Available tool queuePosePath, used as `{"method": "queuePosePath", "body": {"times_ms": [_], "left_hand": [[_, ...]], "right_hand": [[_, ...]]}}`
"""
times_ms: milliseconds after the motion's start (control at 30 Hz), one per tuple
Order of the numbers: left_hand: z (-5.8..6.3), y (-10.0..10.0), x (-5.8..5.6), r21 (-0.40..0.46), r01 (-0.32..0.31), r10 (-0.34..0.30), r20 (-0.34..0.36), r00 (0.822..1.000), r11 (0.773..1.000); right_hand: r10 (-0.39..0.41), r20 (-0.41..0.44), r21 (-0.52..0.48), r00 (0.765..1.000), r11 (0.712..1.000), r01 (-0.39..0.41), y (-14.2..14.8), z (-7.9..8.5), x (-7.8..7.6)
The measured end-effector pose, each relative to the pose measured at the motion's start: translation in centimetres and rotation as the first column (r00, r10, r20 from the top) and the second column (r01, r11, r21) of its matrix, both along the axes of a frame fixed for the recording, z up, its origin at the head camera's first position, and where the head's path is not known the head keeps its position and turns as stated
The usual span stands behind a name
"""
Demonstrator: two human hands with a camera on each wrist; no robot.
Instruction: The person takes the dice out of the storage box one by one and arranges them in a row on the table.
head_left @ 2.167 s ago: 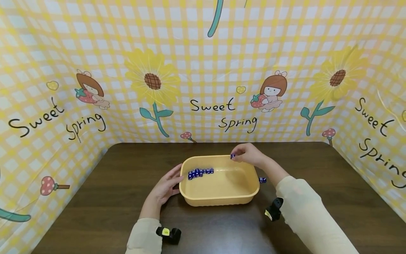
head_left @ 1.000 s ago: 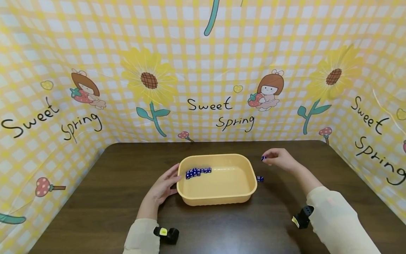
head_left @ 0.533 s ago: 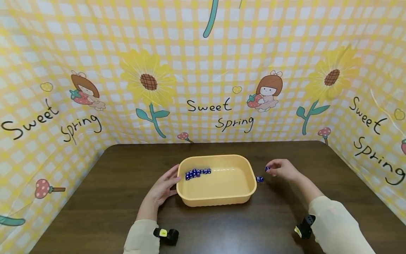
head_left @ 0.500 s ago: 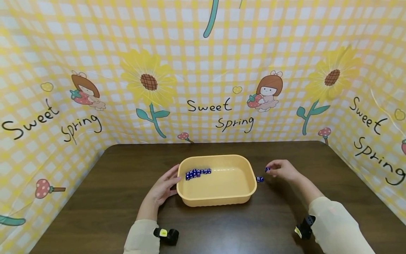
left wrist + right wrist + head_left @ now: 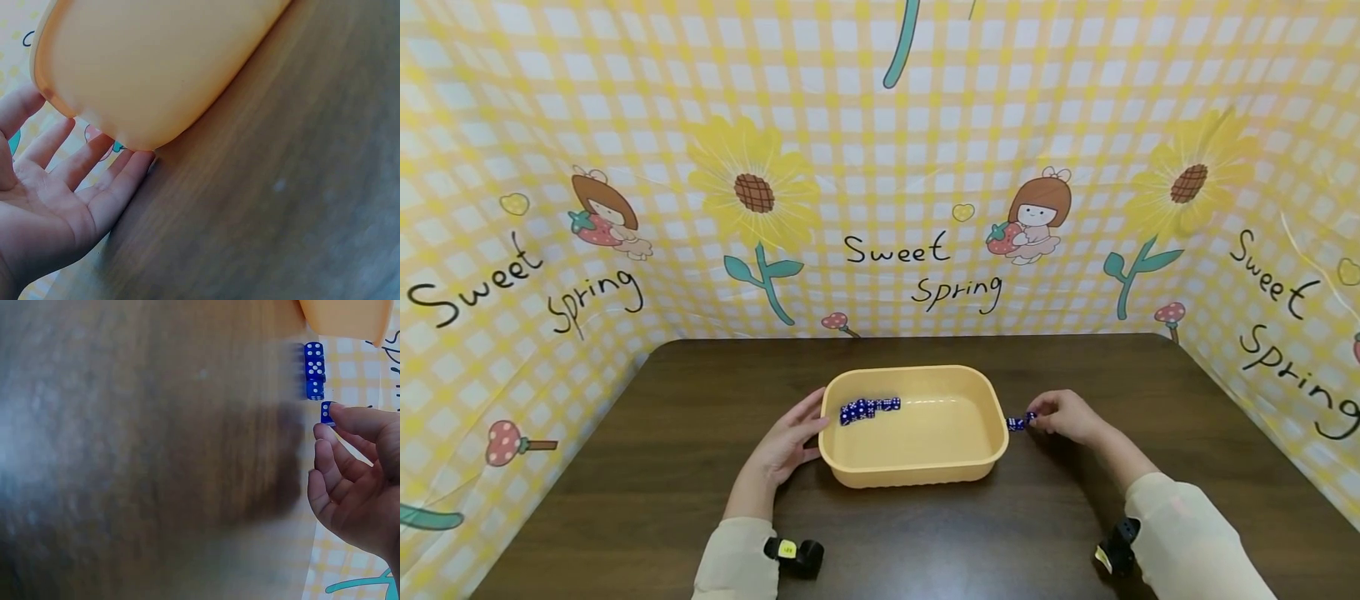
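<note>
pinching a blue die (image 5: 325, 414) with the fingers of our right hand (image 5: 1066, 415), just off the end of the dice row (image 5: 315, 370) on the bench (image 5: 925, 542), we should hold it square and avoid nudging its neighbours; our left hand (image 5: 786, 442), fingers extended, rests against the yellow tub (image 5: 913, 477).

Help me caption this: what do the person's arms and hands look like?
The left sleeve and right sleeve are cream. The left camera and right camera at the cuffs are black with yellow patches. The left hand and right hand look bare; no rings show.
</note>
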State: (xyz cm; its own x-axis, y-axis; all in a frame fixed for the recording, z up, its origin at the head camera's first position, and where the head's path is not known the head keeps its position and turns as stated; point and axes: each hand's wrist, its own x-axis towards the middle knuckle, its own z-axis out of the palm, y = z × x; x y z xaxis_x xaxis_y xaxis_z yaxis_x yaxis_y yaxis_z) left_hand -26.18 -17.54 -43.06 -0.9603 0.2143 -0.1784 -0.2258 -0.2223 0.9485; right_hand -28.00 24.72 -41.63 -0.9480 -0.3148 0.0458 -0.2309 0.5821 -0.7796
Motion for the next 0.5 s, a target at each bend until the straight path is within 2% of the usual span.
{"method": "queuePosePath", "body": {"times_ms": [500], "left_hand": [[0.04,-0.03,0.06,0.002,0.0,0.0,0.004,1.0,1.0]], "right_hand": [[0.017,-0.033,0.008,0.999,1.0,-0.017,-0.11,-0.75,-0.02]]}}
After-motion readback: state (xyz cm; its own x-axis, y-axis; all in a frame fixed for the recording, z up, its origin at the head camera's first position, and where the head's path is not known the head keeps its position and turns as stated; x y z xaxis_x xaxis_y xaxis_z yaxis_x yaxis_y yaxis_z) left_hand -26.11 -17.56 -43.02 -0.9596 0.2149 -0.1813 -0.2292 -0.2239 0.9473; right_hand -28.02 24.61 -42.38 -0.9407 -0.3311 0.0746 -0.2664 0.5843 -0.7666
